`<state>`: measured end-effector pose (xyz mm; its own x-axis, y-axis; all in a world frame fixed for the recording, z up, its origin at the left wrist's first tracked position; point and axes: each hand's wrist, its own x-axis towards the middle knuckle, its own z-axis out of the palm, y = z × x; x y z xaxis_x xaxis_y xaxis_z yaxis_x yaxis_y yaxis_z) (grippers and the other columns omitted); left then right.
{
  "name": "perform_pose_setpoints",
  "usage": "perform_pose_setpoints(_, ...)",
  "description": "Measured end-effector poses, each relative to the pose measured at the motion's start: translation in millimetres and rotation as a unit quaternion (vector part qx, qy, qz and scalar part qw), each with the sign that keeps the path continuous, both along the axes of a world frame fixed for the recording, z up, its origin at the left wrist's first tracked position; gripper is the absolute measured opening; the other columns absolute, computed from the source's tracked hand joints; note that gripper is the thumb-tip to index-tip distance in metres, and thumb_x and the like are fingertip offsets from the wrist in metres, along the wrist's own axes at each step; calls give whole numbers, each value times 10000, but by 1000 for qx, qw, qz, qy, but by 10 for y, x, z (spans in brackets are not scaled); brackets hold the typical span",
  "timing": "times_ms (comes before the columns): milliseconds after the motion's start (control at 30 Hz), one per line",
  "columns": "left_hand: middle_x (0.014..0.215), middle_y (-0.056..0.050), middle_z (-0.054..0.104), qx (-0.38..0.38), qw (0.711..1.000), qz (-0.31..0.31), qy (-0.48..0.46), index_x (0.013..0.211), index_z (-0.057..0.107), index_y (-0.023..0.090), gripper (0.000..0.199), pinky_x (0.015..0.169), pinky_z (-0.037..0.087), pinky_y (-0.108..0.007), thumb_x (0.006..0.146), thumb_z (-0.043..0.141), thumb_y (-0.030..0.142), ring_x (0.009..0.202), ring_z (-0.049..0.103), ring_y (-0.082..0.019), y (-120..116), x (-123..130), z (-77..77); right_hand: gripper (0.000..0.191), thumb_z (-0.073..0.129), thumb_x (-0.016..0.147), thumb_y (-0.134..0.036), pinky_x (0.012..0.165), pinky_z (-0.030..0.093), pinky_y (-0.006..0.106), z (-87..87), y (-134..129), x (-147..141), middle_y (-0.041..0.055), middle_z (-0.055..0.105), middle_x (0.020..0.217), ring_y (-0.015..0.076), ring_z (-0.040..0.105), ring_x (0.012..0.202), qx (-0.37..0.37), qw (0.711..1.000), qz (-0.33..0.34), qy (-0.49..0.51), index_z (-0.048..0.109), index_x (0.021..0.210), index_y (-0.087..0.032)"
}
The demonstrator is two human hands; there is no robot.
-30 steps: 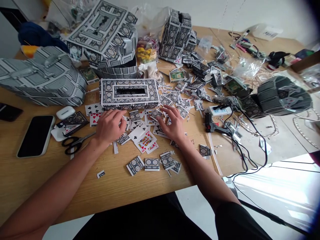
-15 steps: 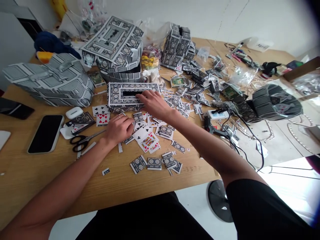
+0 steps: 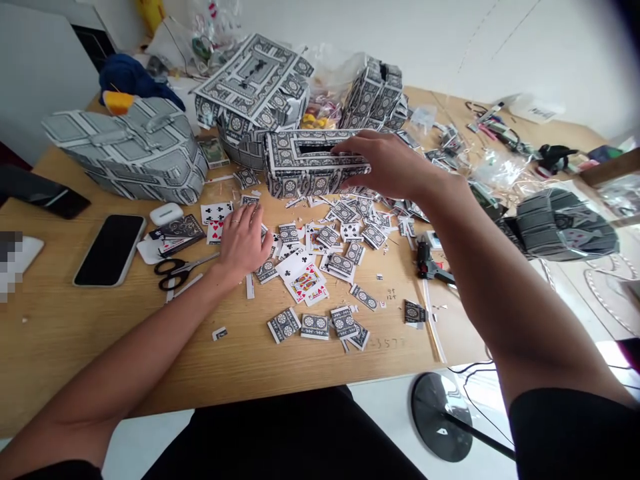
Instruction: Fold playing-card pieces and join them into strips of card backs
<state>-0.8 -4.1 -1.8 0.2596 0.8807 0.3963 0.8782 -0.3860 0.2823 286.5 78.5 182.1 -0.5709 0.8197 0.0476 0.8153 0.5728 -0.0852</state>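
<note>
My right hand point(image 3: 393, 163) grips the right end of a rectangular box point(image 3: 286, 150) covered in grey patterned playing cards, with a dark slot in its top. The thumb is on the front side and the fingers reach over the top. The box appears raised above scattered card pieces. My left hand point(image 3: 243, 241) lies palm down on the table with its fingers stretched out, at several face-up playing cards point(image 3: 215, 213). Beside it on the right are more loose cards point(image 3: 306, 280) and folded card pieces point(image 3: 315, 326). Scissors point(image 3: 173, 272) lie left of this hand.
A large lidded card-covered box point(image 3: 255, 87) stands behind, with a card-built shape point(image 3: 135, 157) on the left. A phone point(image 3: 103, 250) and a white case point(image 3: 167, 214) lie at left. A glue gun point(image 3: 431, 265) sits under my right forearm. Another card-built piece point(image 3: 565, 223) lies at right.
My right hand has taken hold of the box's right end and moved it rightward, seemingly up off the table. My left hand's fingers have straightened out. The view has shifted slightly.
</note>
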Motion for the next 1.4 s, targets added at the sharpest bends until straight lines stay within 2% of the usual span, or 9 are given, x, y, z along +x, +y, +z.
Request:
perform_pose_setpoints(100, 1536, -231, 595, -17, 1000, -12, 18, 1494, 545, 86, 540, 1239, 329, -595, 1050, 476, 385, 1471, 493, -403, 26, -11, -42, 612, 815, 904, -333, 1105, 487, 477, 21, -4, 61, 178, 689, 1389, 358, 642, 1261, 8, 1000, -13, 9, 640, 1470, -176)
perform_pose_setpoints(367, 1435, -225, 672, 19, 999, -41, 10, 1362, 642, 116, 431, 1160, 411, -620, 1028, 517, 359, 1354, 589, -405, 51, -29, -87, 636, 896, 820, -370, 1122, 530, 505, 184, 22, 163, 102, 758, 1328, 333, 697, 1194, -25, 996, -65, 59, 703, 1418, -269)
perform_pose_setpoints(500, 1400, -215, 683, 26, 999, -38, 18, 1313, 653, 118, 390, 1135, 433, -589, 1020, 534, 345, 1316, 602, -396, 53, -29, -99, 685, 856, 805, -472, 1136, 551, 510, 206, 65, 251, 95, 749, 1371, 342, 682, 1248, -73, 988, -70, 119, 699, 1432, -246)
perform_pose_setpoints(633, 1388, -204, 678, 26, 999, -31, 27, 1278, 660, 123, 354, 1108, 448, -564, 1021, 535, 333, 1289, 608, -393, 48, -30, -87, 678, 887, 750, -594, 1179, 530, 513, 238, 72, 329, 18, 751, 1372, 349, 659, 1291, -99, 981, -98, 132, 712, 1374, -397)
perform_pose_setpoints(667, 1381, -200, 679, 26, 999, -31, 26, 1263, 665, 127, 340, 1098, 453, -560, 1022, 534, 328, 1274, 613, -391, 46, -31, -76, 674, 895, 753, -581, 1174, 529, 517, 247, 70, 348, 21, 755, 1369, 348, 667, 1283, -99, 981, -101, 130, 715, 1375, -393)
perform_pose_setpoints(833, 1248, -165, 711, 25, 998, -55, -6, 1170, 679, 153, 263, 1060, 475, -505, 1049, 474, 264, 1184, 643, -343, 27, -24, -9, 625, 884, 819, -335, 1089, 543, 508, 265, 51, 468, 127, 775, 1328, 318, 704, 1217, -83, 985, -77, 129, 723, 1405, -190)
perform_pose_setpoints(1033, 1063, -136, 725, 10, 997, -75, 3, 1035, 676, 191, 276, 985, 486, -488, 1073, 407, 241, 1052, 649, -319, 13, -3, -11, 648, 865, 833, -287, 1051, 578, 492, 231, -14, 663, 150, 752, 1371, 339, 708, 1222, -64, 982, -101, 143, 696, 1453, -205)
perform_pose_setpoints(1267, 1049, -143, 709, 10, 997, -74, 18, 994, 676, 189, 225, 962, 496, -488, 1048, 464, 240, 1051, 632, -331, 22, -2, -17, 600, 839, 837, -274, 1068, 566, 477, 166, -66, 797, 136, 760, 1361, 321, 706, 1226, -63, 978, -112, 161, 717, 1424, -233)
perform_pose_setpoints(1400, 1049, -142, 703, 10, 997, -79, 9, 996, 675, 194, 203, 961, 493, -496, 1033, 478, 229, 1053, 625, -333, 18, -3, -14, 633, 850, 804, -258, 1054, 568, 472, 123, -68, 798, 161, 748, 1378, 320, 710, 1220, -50, 976, -118, 174, 714, 1420, -199)
